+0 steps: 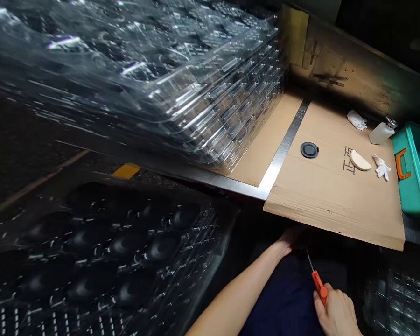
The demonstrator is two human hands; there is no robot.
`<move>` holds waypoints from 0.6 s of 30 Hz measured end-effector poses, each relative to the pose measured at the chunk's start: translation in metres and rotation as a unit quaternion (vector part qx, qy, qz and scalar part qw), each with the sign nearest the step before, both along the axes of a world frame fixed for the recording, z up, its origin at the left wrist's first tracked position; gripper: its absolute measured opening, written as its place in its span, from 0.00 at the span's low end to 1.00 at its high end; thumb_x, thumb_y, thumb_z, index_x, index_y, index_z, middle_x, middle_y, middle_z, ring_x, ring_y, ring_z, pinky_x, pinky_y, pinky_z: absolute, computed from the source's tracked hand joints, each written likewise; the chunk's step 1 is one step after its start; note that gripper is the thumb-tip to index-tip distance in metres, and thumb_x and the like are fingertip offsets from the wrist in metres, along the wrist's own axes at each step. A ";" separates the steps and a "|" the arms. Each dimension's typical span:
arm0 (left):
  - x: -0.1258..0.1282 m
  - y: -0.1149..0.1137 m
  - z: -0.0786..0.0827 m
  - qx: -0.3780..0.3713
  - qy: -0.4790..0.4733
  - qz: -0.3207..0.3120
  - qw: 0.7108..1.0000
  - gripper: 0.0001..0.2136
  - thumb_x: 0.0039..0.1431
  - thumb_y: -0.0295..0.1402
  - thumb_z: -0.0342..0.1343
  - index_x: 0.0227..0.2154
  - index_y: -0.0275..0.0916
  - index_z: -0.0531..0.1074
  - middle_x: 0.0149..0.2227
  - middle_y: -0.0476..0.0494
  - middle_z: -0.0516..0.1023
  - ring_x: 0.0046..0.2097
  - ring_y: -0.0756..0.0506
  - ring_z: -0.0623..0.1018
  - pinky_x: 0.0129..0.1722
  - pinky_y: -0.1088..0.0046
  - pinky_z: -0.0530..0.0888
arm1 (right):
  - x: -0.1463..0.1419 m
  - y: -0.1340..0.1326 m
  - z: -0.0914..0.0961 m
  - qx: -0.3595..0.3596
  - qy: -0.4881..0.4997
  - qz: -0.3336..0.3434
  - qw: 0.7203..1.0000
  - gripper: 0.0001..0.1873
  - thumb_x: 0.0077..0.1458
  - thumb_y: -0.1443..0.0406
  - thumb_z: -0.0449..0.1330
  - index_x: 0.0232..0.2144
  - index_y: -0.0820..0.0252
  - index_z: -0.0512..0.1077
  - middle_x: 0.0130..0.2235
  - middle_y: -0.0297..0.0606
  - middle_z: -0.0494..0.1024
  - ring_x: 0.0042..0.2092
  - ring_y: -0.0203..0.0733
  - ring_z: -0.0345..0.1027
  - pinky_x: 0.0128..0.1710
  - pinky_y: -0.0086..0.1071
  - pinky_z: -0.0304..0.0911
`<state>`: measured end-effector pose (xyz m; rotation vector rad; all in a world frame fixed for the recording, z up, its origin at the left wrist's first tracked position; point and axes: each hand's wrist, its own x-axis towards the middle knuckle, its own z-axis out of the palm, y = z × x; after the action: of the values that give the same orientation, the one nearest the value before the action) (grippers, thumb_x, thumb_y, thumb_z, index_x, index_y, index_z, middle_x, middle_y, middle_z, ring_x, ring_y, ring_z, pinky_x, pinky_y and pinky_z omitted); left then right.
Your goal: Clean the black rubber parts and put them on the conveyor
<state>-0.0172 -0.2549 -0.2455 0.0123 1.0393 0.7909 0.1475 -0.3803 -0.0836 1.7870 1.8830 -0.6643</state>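
My right hand is closed around the orange handle of a utility knife, its thin blade pointing up and away from me over my dark blue clothing. My left hand reaches into the shadow below the front edge of the cardboard sheet. Darkness hides its fingers, so I cannot tell whether it holds anything. On the cardboard lie a dark grey round lid-like part and a white half-round pad. Beside the pad is a white glove.
Tall stacked clear plastic trays stand on the bench at left. Black round parts sit in another clear tray below. A white pump bottle, a crumpled white cloth and a teal bin are at right. More clear trays lie lower right.
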 end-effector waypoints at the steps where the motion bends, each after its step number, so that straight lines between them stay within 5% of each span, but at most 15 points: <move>1: 0.000 0.000 0.001 0.004 0.000 0.000 1.000 0.18 0.51 0.40 0.70 0.37 0.29 0.78 0.31 0.37 0.81 0.27 0.44 0.79 0.24 0.68 0.77 | 0.000 0.001 0.000 0.003 0.001 0.000 1.000 0.18 0.68 0.57 0.45 0.38 0.57 0.72 0.31 0.42 0.82 0.35 0.53 0.79 0.32 0.34 0.60; 9: 0.001 -0.002 0.008 0.109 0.016 0.023 0.994 0.19 0.40 0.25 0.75 0.39 0.33 0.80 0.40 0.37 0.84 0.40 0.42 0.82 0.41 0.67 0.80 | 0.007 0.009 0.002 0.007 0.013 -0.010 1.000 0.20 0.69 0.56 0.44 0.38 0.56 0.73 0.33 0.42 0.82 0.36 0.53 0.79 0.32 0.34 0.58; 13: 0.002 -0.007 0.010 0.225 0.090 -0.020 0.970 0.18 0.42 0.21 0.71 0.40 0.33 0.81 0.41 0.38 0.84 0.46 0.37 0.81 0.47 0.62 0.78 | 0.007 0.017 0.006 0.004 0.026 -0.023 0.999 0.20 0.69 0.55 0.44 0.39 0.55 0.73 0.33 0.40 0.82 0.37 0.52 0.79 0.33 0.33 0.57; 18: 0.002 -0.012 0.011 0.257 0.117 -0.040 0.958 0.15 0.44 0.21 0.70 0.37 0.34 0.81 0.40 0.40 0.84 0.48 0.37 0.81 0.50 0.63 0.75 | 0.004 0.021 0.003 0.005 0.035 -0.035 0.999 0.20 0.69 0.55 0.43 0.39 0.55 0.73 0.33 0.40 0.82 0.37 0.51 0.79 0.33 0.33 0.57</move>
<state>-0.0156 -0.2671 -0.2349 0.6021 1.0218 0.9833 0.1514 -0.3593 -0.0803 1.8664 1.8777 -0.7526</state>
